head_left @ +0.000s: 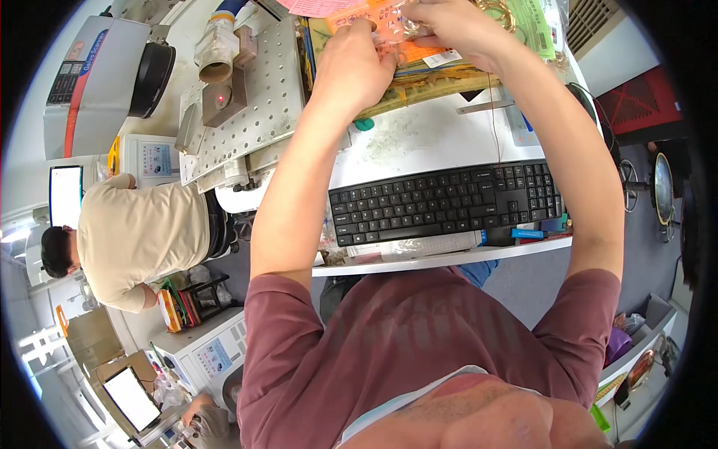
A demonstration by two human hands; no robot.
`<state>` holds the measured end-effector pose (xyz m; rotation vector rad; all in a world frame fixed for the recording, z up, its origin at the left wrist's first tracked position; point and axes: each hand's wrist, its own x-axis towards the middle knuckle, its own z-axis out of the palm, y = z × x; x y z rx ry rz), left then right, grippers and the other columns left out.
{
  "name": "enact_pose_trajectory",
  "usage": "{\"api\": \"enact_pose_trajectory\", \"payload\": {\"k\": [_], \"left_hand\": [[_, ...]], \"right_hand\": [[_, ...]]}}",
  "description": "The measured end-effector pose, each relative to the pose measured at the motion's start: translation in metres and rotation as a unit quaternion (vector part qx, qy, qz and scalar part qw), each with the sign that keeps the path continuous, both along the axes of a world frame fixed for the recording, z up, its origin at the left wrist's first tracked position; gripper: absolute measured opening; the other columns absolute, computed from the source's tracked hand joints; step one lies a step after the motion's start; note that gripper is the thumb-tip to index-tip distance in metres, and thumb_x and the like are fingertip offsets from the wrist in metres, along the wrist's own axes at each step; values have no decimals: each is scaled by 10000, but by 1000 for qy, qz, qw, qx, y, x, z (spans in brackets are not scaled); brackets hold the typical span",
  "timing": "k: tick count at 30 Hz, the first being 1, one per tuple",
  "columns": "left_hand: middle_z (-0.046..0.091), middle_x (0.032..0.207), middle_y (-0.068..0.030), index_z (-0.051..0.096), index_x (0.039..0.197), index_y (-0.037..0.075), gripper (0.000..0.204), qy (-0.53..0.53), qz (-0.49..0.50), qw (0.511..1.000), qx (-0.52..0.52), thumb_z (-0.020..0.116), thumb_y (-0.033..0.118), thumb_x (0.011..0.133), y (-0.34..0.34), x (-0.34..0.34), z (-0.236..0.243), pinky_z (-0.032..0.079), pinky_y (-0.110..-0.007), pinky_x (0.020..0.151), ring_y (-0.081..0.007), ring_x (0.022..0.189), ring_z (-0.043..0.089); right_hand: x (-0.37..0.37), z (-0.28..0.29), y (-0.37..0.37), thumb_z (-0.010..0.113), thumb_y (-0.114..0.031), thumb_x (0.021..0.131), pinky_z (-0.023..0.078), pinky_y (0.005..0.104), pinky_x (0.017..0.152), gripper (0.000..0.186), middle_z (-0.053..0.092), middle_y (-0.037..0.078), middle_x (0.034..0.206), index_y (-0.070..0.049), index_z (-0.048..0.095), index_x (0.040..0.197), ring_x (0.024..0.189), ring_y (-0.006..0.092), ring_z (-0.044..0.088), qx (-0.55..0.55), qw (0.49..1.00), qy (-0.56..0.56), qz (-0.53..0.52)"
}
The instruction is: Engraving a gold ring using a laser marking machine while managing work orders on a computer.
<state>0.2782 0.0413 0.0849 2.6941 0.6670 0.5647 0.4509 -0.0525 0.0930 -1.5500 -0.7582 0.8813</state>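
Observation:
At the far side of the desk, both hands are over a shallow tray with a yellowish, worn rim. My left hand is closed, fingers curled and thumb toward the right, at the near edge of a small clear plastic bag. The fingers of my right hand pinch the same bag from the right. What is inside the bag is too small to tell. Beneath it lies an orange printed slip. A green slip and gold-coloured rings or chains lie beside my right wrist.
Below my forearms sits a black keyboard. A perforated metal plate carries a metal block with a red light spot, beside a grey scanner machine. Another person bends at the left.

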Motion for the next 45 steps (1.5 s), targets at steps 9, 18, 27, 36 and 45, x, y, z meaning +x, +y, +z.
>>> {"api": "enact_pose_trajectory", "payload": {"k": [9, 18, 27, 36, 45], "left_hand": [[675, 1186, -226, 643, 1215, -24, 443, 4, 27, 1000, -1, 767, 225, 870, -4, -3, -6, 489, -527, 1006, -416, 1175, 636], [747, 970, -130, 699, 1077, 35, 415, 58, 47, 996, 55, 788, 376, 857, 8, 0, -11, 505, -499, 865, -338, 972, 712], [751, 852, -114, 676, 1036, -7, 266, -178, -27, 963, -200, 810, 127, 848, -10, -18, 10, 579, -390, 691, -256, 763, 740], [744, 859, -75, 704, 1013, -20, 52, -313, -134, 760, -553, 676, 21, 1002, -59, -83, 55, 658, -328, 647, -135, 696, 722], [744, 880, -128, 620, 1048, -36, 38, -368, -177, 814, -412, 619, -2, 1031, -84, -114, 60, 616, -299, 596, -167, 667, 720]], "right_hand": [[-11, 5, -10, 561, -156, 1059, 611, 325, 877, 227, 754, 113, 1141, -5, 664, 1194, 1045, 216, 744, 19, 989, 133, 65], [-14, -2, -9, 571, -155, 1070, 624, 346, 859, 236, 726, 108, 1162, 7, 652, 1221, 999, 217, 743, 40, 992, 97, 63], [-34, 32, -44, 674, -159, 1017, 615, 348, 739, 233, 729, 83, 1051, -2, 648, 1187, 883, 217, 742, 91, 978, 185, -32], [-61, 41, -122, 607, -179, 1065, 639, 366, 682, 331, 747, 140, 1107, 46, 620, 1308, 865, 228, 759, 188, 979, 70, 24], [-97, 47, -139, 580, -176, 1087, 573, 290, 543, 333, 745, 128, 944, 59, 598, 1321, 691, 190, 727, 179, 983, 39, 31]]}}
